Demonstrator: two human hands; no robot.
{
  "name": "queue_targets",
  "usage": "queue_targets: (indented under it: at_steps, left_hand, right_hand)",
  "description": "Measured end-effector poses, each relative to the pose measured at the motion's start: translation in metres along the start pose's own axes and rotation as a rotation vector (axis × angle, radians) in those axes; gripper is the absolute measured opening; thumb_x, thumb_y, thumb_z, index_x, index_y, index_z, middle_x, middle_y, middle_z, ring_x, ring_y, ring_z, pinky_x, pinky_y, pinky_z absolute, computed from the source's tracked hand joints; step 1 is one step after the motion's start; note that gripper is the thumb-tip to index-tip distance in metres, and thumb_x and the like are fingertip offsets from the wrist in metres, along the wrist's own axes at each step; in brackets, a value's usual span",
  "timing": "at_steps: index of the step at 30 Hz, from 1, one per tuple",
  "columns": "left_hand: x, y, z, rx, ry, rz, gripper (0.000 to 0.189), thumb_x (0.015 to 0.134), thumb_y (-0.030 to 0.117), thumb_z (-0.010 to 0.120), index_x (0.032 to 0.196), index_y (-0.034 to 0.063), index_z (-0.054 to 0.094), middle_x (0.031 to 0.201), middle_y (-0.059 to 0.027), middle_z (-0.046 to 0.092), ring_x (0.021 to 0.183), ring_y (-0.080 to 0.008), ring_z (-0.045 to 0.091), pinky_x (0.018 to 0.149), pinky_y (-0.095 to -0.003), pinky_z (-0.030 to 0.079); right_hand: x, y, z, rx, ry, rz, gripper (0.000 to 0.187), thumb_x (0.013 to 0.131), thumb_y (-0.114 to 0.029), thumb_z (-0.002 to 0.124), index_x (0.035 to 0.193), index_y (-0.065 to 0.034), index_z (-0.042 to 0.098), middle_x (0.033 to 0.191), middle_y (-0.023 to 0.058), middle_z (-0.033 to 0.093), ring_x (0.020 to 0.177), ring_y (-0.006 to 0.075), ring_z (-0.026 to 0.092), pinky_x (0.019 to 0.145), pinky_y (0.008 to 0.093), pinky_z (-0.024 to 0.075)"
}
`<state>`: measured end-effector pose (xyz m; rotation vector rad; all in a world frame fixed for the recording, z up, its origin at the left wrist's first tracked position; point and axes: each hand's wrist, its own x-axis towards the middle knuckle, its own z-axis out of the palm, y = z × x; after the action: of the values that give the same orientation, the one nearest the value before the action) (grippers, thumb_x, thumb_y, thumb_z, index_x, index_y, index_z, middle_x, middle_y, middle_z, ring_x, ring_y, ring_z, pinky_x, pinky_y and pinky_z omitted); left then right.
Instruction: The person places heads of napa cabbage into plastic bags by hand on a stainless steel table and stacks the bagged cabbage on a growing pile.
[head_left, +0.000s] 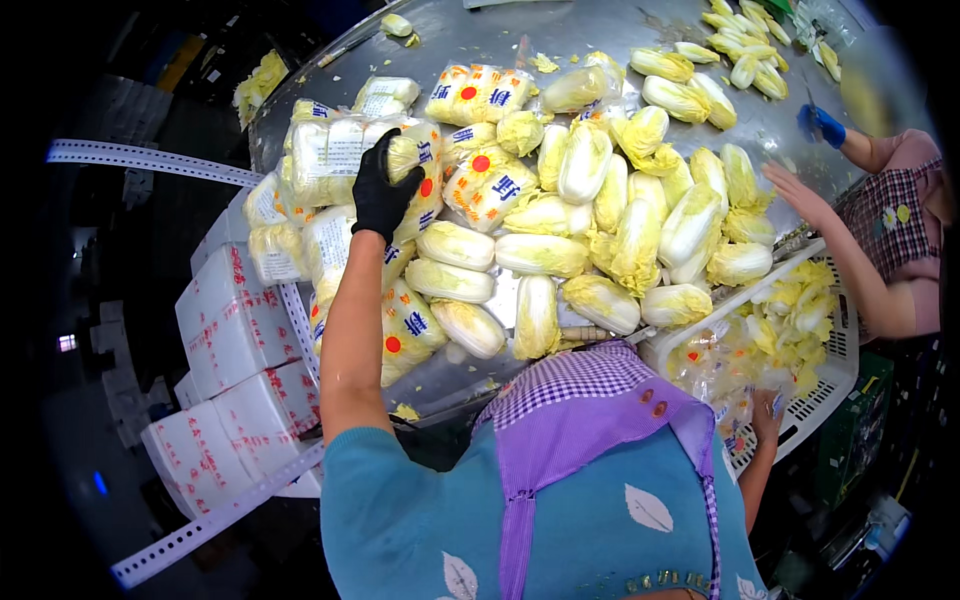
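My left hand (384, 184), in a black glove, grips the end of a printed bag of napa cabbages (420, 176) on a pile of such packs. Low on the right, my bare right hand (766, 416) reaches into a white plastic basket (844, 367), at clear printed plastic bags (705, 360); its fingers are partly hidden among them. Loose napa cabbages (585, 161) lie heaped at the middle of the metal table (480, 45). Beside my left arm rests another bagged pack (409, 322). A tool's wooden handle (585, 334) shows at the near table edge.
Across the right side, a co-worker's bare hand (795, 191) is over the table and their blue-gloved hand (821, 126) holds a knife. Trimmed leaves (799, 315) fill part of the basket. White boxes (232, 322) and perforated metal rails (217, 517) stand left. A knife (345, 51) lies far left.
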<state>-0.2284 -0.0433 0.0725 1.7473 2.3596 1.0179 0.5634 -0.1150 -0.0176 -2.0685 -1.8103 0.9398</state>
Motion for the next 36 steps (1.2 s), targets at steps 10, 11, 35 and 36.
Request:
queue_targets:
  at_steps: [10,11,35,36]
  left_hand:
    - [0.001,-0.032,-0.051,-0.814,0.054,-0.182,0.044,0.085,0.011,0.060,0.126,0.0052,0.045,0.111,-0.0083,0.058,0.098,-0.0156,0.056,0.087,-0.0280,0.044]
    - [0.002,-0.047,-0.026,-0.665,-0.123,-0.203,0.056,0.080,0.016,0.068,0.129,0.0048,0.042,0.115,-0.0112,0.055,0.105,-0.0177,0.053,0.090,-0.0300,0.043]
    - [-0.023,0.178,0.039,-1.830,0.036,-0.548,0.055,0.086,0.031,0.057,0.131,0.0046,0.043,0.131,-0.0112,0.049,0.119,-0.0277,0.048,0.101,-0.0438,0.037]
    - [-0.025,0.178,0.051,-1.870,-0.014,-0.529,0.054,0.087,0.033,0.056,0.132,0.0058,0.042,0.132,-0.0104,0.049,0.121,-0.0273,0.047,0.102,-0.0430,0.036]
  right_hand:
    - [0.010,-0.014,-0.059,-0.027,-0.241,0.227,0.034,0.077,-0.038,0.065,0.091,-0.0069,0.065,0.079,0.0099,0.065,0.061,0.0234,0.062,0.053,0.0358,0.0492]
    - [0.020,-0.025,-0.061,0.587,-0.202,0.484,0.033,0.081,-0.037,0.060,0.091,-0.0065,0.064,0.081,0.0102,0.065,0.064,0.0233,0.062,0.054,0.0360,0.0487]
    - [0.070,-0.421,0.119,1.230,-0.593,-0.318,0.077,0.083,-0.029,0.064,0.142,-0.0062,0.020,0.132,0.0145,0.045,0.117,0.0252,0.049,0.097,0.0386,0.0409]
    - [0.077,-0.431,0.138,1.338,-0.544,-0.359,0.073,0.083,-0.026,0.063,0.140,-0.0042,0.023,0.132,0.0135,0.046,0.117,0.0247,0.049,0.099,0.0382,0.0409]
